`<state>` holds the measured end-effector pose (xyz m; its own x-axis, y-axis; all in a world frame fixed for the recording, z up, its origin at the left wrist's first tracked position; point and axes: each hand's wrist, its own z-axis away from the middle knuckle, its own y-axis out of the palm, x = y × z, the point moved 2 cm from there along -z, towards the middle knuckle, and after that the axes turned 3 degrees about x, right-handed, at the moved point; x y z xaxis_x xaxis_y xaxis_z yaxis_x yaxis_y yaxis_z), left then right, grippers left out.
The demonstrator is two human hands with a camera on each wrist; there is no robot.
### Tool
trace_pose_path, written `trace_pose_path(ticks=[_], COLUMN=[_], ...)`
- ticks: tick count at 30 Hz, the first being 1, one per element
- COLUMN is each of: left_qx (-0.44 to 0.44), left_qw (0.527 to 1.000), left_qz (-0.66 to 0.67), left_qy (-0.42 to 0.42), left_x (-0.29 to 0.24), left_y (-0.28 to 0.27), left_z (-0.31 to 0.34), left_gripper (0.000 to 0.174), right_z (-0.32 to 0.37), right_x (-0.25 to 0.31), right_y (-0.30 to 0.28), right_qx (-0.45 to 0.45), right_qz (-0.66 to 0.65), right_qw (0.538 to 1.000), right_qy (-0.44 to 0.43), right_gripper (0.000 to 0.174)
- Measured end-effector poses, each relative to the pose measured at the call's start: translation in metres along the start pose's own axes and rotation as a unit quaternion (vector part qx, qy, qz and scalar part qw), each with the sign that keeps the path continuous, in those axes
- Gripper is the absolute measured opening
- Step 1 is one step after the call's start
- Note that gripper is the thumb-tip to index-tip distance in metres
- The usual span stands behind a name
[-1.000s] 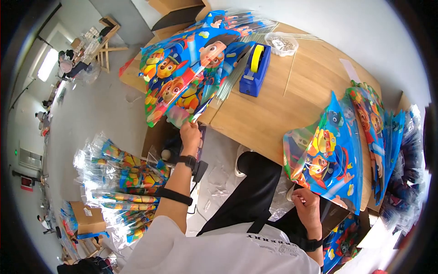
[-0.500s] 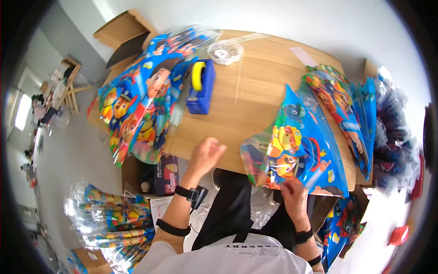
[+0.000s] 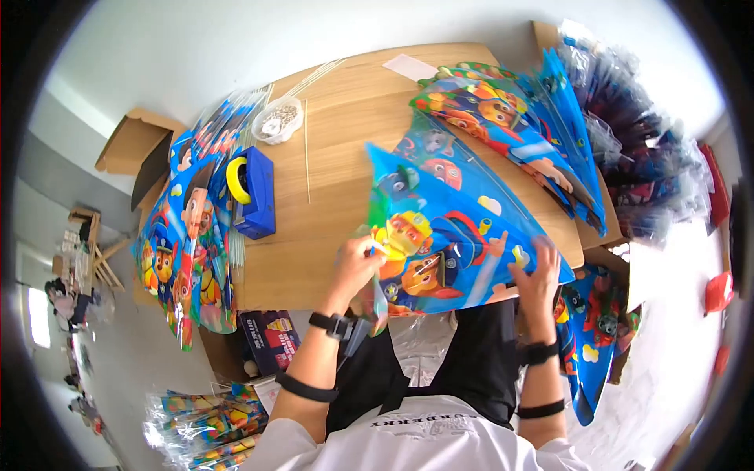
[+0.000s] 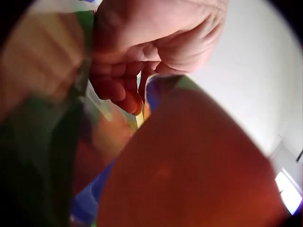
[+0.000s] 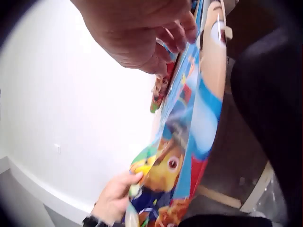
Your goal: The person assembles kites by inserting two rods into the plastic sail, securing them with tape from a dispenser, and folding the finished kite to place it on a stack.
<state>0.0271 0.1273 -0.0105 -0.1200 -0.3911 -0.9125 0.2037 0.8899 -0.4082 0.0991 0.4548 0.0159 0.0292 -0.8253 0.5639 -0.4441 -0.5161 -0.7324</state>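
A blue printed plastic sheet (image 3: pixel 459 235) with cartoon dogs lies at the table's front edge, its left end lifted. My left hand (image 3: pixel 357 271) pinches that left edge between thumb and fingers; the left wrist view shows the same hand (image 4: pixel 156 42) with curled fingers on the film. My right hand (image 3: pixel 538 282) rests with spread, slightly bent fingers on the sheet's right corner. In the right wrist view, the right hand (image 5: pixel 142 33) is over the sheet (image 5: pixel 165 175), fingers loosely bent, and whether they touch it is unclear.
The wooden table (image 3: pixel 338 165) holds a blue tape dispenser (image 3: pixel 259 196), a clear bowl (image 3: pixel 277 120) of small pieces and a thin stick (image 3: pixel 307 149). Printed sheets are piled at left (image 3: pixel 184 235) and right (image 3: pixel 503 118). Boxes and wrapped bundles surround the table.
My left hand has left the left pile, crossed the table and taken the sheet's left edge. My right hand has moved along the sheet to its right corner. The head view has turned right.
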Motion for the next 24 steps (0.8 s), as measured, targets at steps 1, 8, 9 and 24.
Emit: trace_pose_path(ticks=[1, 8, 9, 24], left_qx=[0.059, -0.061, -0.132, 0.398], left_qw=[0.998, 0.929, 0.921, 0.879], left_qz=[-0.023, -0.361, -0.35, -0.036], left_qy=[-0.019, 0.048, 0.113, 0.261], left_x=[-0.015, -0.119, -0.148, -0.227], left_y=[-0.004, 0.001, 0.002, -0.046], left_z=[0.012, 0.038, 0.035, 0.079], left_gripper=[0.011, 0.033, 0.035, 0.02], right_z=[-0.007, -0.015, -0.01, -0.016], right_x=[-0.01, -0.003, 0.014, 0.014], right_y=[-0.001, 0.001, -0.006, -0.136], right_qx=[0.03, 0.149, 0.111, -0.032], right_qz=[0.022, 0.057, 0.057, -0.469], right_qw=[0.999, 0.971, 0.964, 0.88], right_qy=[0.017, -0.18, -0.233, -0.068], right_gripper=[0.051, 0.017, 0.008, 0.079])
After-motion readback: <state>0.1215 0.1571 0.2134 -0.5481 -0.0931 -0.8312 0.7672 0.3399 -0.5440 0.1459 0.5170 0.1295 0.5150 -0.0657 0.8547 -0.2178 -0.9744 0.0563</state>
